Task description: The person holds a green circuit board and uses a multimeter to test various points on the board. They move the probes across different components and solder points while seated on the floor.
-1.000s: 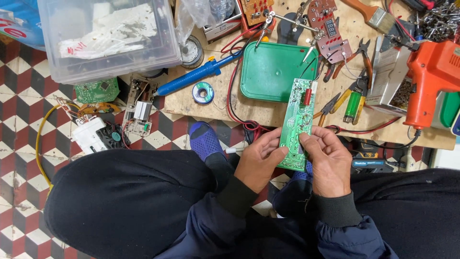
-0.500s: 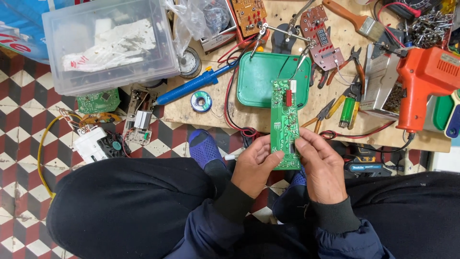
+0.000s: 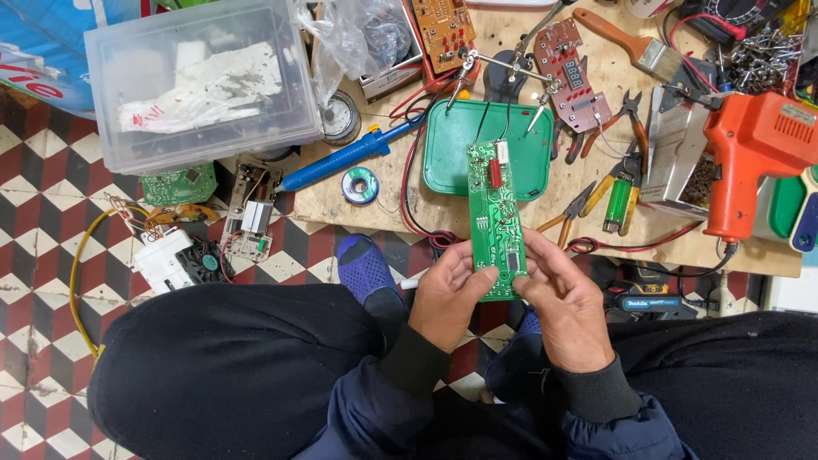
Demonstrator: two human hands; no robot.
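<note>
Both the left hand (image 3: 447,298) and right hand (image 3: 558,302) pinch only the near end of the long green circuit board (image 3: 494,217) above the lap, so its far end could tip into the green tray (image 3: 443,153).

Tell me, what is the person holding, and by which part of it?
A long green circuit board, held upright by its lower end: the left hand grips its left edge and the right hand its right edge.
</note>
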